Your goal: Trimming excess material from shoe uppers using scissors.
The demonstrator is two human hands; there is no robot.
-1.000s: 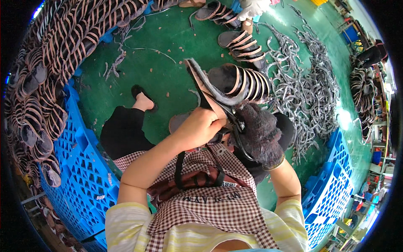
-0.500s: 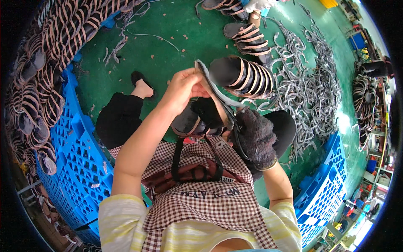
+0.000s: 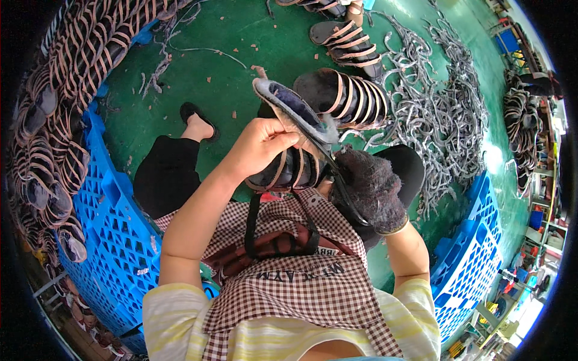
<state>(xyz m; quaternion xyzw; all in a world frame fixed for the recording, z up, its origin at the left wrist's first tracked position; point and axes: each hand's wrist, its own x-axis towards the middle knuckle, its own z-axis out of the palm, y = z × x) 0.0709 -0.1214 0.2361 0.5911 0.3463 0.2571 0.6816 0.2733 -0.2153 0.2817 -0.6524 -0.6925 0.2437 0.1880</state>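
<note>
My bare left hand (image 3: 260, 147) grips a strappy sandal (image 3: 292, 111) by its sole and holds it tilted above my lap, the dark fuzzy insole facing up. A second dark sandal with tan straps (image 3: 288, 171) lies just under it, against my checked apron. My right hand (image 3: 370, 189) wears a dark fuzzy glove and is closed around a thin dark curved tool (image 3: 340, 180) that reaches up to the held sandal's heel end. I cannot tell what kind of tool it is.
A finished strappy sandal (image 3: 346, 99) lies on the green floor (image 3: 198, 66) ahead, with more sandals (image 3: 346, 42) beyond. A heap of grey straps (image 3: 439, 114) spreads to the right. Blue plastic crates (image 3: 114, 240) stand on both sides, the left stacked with many sandals (image 3: 54, 120).
My left hand has slid up along the sandal and now grips it nearer its upper end. The gloved right hand stayed at the lower end with the tool.
</note>
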